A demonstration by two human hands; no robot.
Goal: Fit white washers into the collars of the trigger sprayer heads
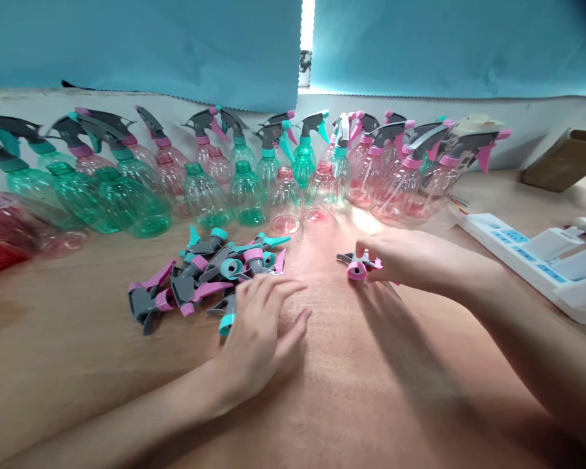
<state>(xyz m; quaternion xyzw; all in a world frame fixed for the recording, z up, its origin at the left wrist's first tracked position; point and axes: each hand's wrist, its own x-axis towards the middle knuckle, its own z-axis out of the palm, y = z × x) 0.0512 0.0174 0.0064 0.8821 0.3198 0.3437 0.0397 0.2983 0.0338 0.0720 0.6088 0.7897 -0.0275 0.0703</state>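
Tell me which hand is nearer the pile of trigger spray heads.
Left. The left hand is right at the pile of trigger spray heads, along its right side; the right hand is farther off to the right, gripping a separate pink-collared trigger head.

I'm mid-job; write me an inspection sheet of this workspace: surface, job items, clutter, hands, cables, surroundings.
Surface: light-brown wood-look tabletop, shadowed beneath both arms.
Job's things: jumbled pile of grey plastic spray heads with pink or teal collars; behind it, transparent green and pink plastic bottles, some topped with spray heads, others open-necked.
Clutter: white plastic unit with blue markings, apparently a power strip, at right; brown box-shaped object beyond.
Hands: left hand open beside the pile, no grasp visible; right hand has fingers curled at a separate grey-and-pink spray head, grip unclear.
Cables: thin coloured wires near the white unit's far end.
Surroundings: blue zigzag-edged curtains, bright gap between.
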